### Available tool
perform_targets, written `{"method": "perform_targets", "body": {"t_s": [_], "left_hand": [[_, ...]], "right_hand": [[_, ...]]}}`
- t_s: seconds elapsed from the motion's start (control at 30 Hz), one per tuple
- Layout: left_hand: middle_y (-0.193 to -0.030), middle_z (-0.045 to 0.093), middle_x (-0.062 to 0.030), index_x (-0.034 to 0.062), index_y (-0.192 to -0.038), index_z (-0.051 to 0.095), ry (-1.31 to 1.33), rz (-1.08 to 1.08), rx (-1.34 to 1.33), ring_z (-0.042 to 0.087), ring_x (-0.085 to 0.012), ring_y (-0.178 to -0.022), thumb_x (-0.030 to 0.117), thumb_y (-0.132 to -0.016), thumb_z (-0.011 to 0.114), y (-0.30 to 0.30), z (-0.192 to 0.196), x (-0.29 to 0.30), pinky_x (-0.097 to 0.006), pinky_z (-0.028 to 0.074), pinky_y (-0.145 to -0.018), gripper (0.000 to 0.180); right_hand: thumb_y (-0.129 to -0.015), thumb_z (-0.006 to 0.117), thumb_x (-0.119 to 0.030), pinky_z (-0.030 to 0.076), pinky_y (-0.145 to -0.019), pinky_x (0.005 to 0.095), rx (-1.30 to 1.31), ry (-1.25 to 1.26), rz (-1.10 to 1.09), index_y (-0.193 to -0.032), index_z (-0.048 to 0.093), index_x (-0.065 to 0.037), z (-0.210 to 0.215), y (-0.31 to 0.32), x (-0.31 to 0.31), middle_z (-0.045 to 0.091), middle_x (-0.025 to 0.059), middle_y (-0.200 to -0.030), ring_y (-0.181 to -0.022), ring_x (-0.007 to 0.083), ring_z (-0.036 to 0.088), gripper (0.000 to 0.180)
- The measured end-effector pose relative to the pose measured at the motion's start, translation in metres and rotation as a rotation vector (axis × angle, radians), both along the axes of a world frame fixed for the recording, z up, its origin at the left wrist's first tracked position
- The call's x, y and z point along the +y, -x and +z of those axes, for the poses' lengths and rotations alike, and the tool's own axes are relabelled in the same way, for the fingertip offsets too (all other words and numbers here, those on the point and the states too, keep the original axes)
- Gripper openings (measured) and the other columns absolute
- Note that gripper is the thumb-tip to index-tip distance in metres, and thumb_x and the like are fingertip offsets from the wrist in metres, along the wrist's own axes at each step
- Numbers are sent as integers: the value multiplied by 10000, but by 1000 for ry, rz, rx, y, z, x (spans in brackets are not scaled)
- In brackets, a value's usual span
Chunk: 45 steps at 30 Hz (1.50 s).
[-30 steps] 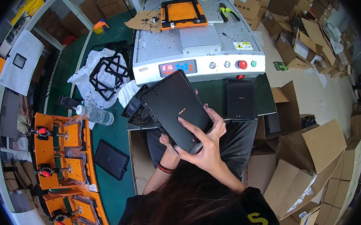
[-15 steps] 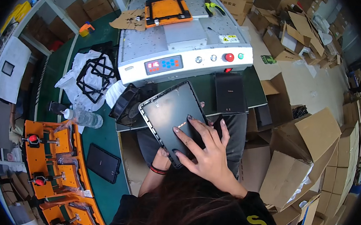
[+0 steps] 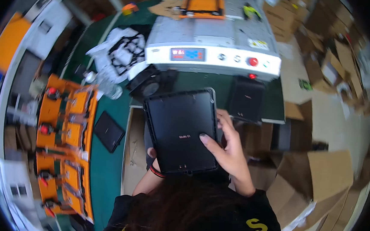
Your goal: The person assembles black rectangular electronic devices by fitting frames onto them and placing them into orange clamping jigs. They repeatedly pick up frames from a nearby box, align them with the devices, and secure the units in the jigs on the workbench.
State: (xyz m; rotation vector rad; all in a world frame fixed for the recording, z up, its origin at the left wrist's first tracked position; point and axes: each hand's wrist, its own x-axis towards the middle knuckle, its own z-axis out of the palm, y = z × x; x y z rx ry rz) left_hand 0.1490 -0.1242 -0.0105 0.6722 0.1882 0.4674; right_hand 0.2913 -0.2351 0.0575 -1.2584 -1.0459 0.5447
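Head view: left hand (image 3: 152,154) mostly hidden at lower left of black panel (image 3: 181,126), grip can't tell; panel raised in front of white machine (image 3: 229,60); right hand (image 3: 232,156) gripping right edge, thumb on face. Likely light, stiff, slick; hold by rim. Around: orange fixtures (image 3: 65,121), bench (image 3: 107,170), dark housing (image 3: 146,82) crowding upper-left corner, flat dark case (image 3: 247,102), cartons (image 3: 328,170).

Workshop: white-fronted machine (image 3: 213,44) with control panel (image 3: 188,54), orange clamp fixtures (image 3: 80,101), cardboard boxes (image 3: 330,173).
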Motion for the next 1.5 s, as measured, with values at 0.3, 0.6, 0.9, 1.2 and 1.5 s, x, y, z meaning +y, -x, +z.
{"method": "perform_targets", "body": {"t_s": [0.3,0.6,0.9,1.2,1.5], "left_hand": [[-1142,502,-92,-20,-1331,375,81,572,184,467,-179,-952,449,-662,760,107,0,-65,-299,378,-784,903],[-1456,326,-243,23,-1488,145,-182,880,-178,405,-406,-1307,597,-577,763,175,39,-21,-499,356,-1095,1241],[-1525,219,-177,43,-1497,145,-190,921,-110,336,-395,-1351,664,-637,714,271,-8,22,-514,358,-1085,1204],[-1418,347,-149,68,-1348,349,-967,2176,545,284,-268,-1366,326,-914,563,340,22,173,-423,177,-1157,548],[-1178,543,-20,220,-1000,619,-2268,2388,1625,407,-280,-1226,219,-838,582,351,150,332,-535,227,-1035,166]], "right_hand": [[-881,643,-66,352,-1009,321,299,86,504,-1297,458,64,-32,57,49,471,143,-1265,-1179,218,471,473],[-842,637,-55,522,-714,307,-37,272,899,-1415,419,-33,-7,138,68,624,178,-1061,-834,208,632,613],[-964,513,-56,496,-782,272,353,190,879,-1262,556,46,-40,267,109,572,152,-1293,-941,118,584,318],[-992,480,-86,440,-993,330,392,140,582,-1275,518,58,-77,239,150,502,161,-1367,-1150,174,546,320],[-944,548,-45,489,-826,263,75,211,340,-1134,647,48,-93,219,154,641,133,-1163,-997,143,602,234]]}}
